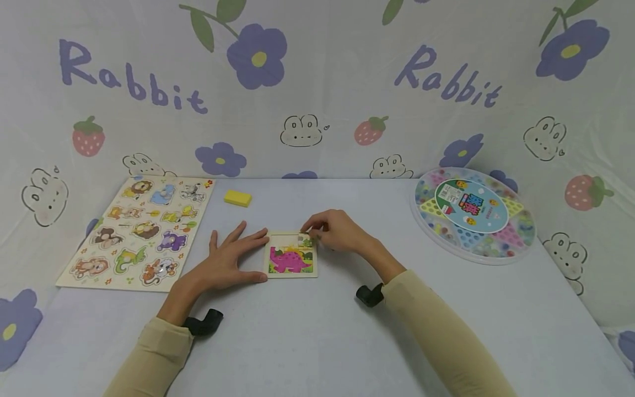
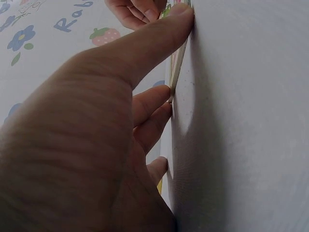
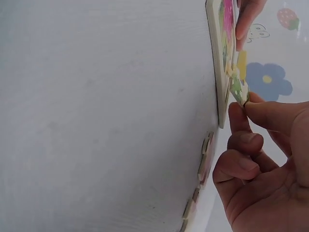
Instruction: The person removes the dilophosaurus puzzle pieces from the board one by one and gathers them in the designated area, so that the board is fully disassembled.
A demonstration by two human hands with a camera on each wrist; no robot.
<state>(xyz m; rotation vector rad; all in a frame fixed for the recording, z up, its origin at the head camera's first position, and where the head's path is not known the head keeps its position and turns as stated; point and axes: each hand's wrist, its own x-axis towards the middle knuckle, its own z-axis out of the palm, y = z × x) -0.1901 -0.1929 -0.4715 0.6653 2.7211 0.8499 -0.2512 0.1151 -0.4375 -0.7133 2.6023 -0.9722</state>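
A small wooden jigsaw puzzle shows a pink dinosaur inside a pale frame, with a bare strip along the top. My left hand spreads its fingers at the frame's left side; thumb and fingertips touch that edge. At the upper right corner, my right hand pinches a green and cream puzzle piece between thumb and index finger. In the right wrist view that piece tilts against the frame, its other fingers loosely bent. The left wrist view shows the left thumb against the frame's edge.
Loose puzzle pieces lie on the table near the right hand. A yellow block sits behind the left hand. An animal puzzle board lies at the left, and a round lidded bead case at the back right. A printed cloth hangs behind.
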